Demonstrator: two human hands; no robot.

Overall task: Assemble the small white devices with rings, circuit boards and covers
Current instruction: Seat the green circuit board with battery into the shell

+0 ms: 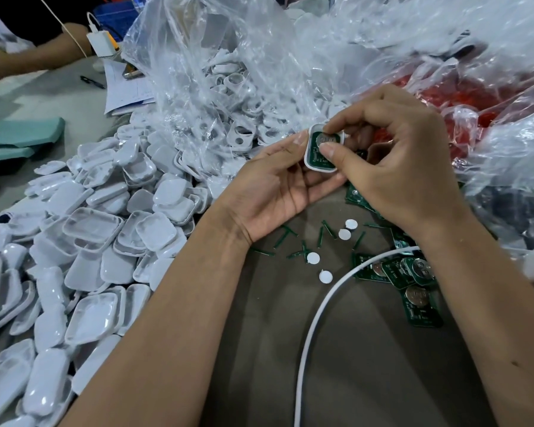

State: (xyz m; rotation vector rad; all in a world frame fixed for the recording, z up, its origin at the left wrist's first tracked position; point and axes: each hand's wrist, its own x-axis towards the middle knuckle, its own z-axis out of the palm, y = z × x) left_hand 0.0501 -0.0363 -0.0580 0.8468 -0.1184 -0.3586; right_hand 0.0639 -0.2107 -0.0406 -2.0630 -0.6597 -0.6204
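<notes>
While left hand (278,177) cups shell (309,155) | right fingers (332,151) press board (318,157)

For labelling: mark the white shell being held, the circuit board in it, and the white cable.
white shell (309,161): head view, lower left rim.
circuit board (318,156): head view, green face below the coin cell.
white cable (327,298): head view, mid-curve.
</notes>
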